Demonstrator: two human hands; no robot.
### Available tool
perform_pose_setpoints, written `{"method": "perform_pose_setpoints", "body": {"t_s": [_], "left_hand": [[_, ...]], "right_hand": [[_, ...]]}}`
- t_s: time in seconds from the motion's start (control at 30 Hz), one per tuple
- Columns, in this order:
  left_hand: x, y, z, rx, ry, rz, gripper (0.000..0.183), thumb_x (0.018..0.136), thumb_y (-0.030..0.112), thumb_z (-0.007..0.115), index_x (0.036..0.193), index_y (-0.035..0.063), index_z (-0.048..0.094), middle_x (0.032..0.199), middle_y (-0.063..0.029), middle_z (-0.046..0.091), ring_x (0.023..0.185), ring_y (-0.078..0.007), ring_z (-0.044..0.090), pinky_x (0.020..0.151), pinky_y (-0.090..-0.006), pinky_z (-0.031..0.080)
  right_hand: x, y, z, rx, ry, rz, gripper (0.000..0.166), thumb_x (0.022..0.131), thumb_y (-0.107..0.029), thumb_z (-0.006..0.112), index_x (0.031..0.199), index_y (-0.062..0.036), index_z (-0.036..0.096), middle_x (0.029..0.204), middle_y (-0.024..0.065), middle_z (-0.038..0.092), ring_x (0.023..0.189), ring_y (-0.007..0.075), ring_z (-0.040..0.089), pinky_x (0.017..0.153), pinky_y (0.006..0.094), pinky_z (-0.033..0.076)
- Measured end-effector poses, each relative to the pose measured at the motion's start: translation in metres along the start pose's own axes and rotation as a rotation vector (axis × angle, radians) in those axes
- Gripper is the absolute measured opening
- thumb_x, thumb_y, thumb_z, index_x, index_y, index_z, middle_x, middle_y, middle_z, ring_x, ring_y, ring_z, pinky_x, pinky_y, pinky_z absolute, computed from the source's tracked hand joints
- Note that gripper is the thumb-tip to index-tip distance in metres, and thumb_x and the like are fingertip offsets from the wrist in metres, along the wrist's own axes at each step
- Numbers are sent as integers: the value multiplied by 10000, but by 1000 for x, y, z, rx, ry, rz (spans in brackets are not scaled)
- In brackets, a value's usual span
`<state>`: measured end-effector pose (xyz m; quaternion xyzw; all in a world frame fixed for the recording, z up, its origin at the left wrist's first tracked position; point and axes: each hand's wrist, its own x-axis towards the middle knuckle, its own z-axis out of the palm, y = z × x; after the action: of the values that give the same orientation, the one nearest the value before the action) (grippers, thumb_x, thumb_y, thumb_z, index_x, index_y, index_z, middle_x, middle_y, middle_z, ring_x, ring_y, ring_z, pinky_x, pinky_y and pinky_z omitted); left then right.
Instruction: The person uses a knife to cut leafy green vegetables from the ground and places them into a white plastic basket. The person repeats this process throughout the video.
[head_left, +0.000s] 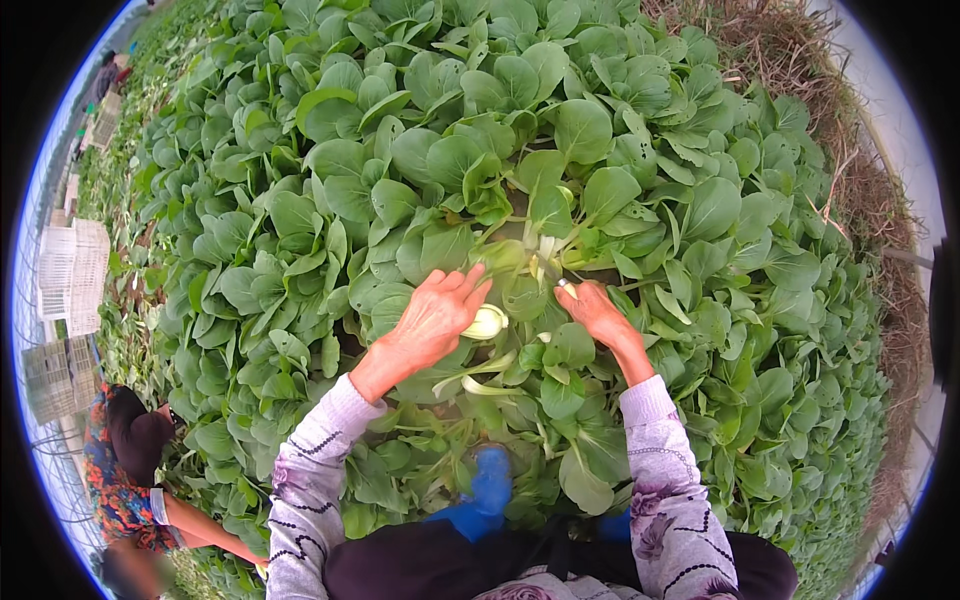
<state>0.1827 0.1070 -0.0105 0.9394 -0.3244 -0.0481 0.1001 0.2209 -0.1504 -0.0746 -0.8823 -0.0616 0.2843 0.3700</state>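
My left hand (442, 307) is bent over a bok choy, whose pale, rounded stem base (487, 322) shows beside the thumb. Its fingertips reach to the light green stalks of another bok choy (504, 257); the palm side is hidden. In my right hand (592, 307) is a knife (565, 286) with a pale handle and a metal collar. The blade points up and left at whitish stem bases (551, 246), its tip partly lost among leaves. Loose pale-stemmed leaves (491, 386) lie below my hands.
Dense bok choy (315, 195) surrounds me. A blue boot cover (491, 480) is on my foot among leaves. Another person (124, 472) bends at lower left, near stacked white plastic crates (73, 274). Dry grass (862, 172) borders pale sheeting (892, 112) on the right.
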Motion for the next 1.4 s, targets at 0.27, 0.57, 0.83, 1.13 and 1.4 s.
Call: {"method": "perform_pose_setpoints", "body": {"t_s": [0.27, 0.57, 0.83, 1.13, 1.4], "left_hand": [[-49, 43, -61, 102, 273, -41, 511, 672, 58, 571, 1162, -71, 512, 1278, -234, 465, 949, -239, 541, 708, -297, 408], [-73, 83, -70, -460, 128, 105, 600, 662, 36, 636, 1242, 6, 488, 1340, -228, 413, 1082, -289, 519, 831, -366, 436], [-43, 65, -43, -1376, 188, -258, 661, 714, 94, 735, 1294, -2, 434, 1234, -149, 550, 1036, -147, 548, 889, -285, 436], [39, -26, -80, 56, 235, 21, 236, 534, -59, 626, 756, 7, 583, 1223, -198, 470, 963, -346, 557, 590, -380, 491], [66, -52, -51, 190, -64, -26, 186, 479, -46, 651, 620, 24, 552, 1442, -199, 237, 826, -309, 571, 544, -351, 499]], "right_hand": [[-66, -51, -14, 695, 450, 21, 322, 886, -329, 572, 907, -10, 530, 597, 3, 512, 429, 56, 441, 377, 189, 319], [-80, -64, 31, 1562, 373, -89, 355, 759, -34, 667, 1032, -39, 441, 914, 181, 588, 753, 202, 647, 420, 162, 376], [-106, -117, 36, 1190, 504, -307, 273, 776, -32, 666, 979, -25, 483, 869, 168, 644, 492, 64, 468, 418, 175, 361], [-50, -86, -64, 15, 268, -125, 283, 866, -248, 594, 839, 25, 528, 578, 119, 556, 458, 204, 480, 456, 326, 395], [31, -55, -20, -369, 247, -305, 328, 881, -268, 520, 757, 32, 571, 728, 229, 587, 713, 408, 573, 635, 473, 450]]}}
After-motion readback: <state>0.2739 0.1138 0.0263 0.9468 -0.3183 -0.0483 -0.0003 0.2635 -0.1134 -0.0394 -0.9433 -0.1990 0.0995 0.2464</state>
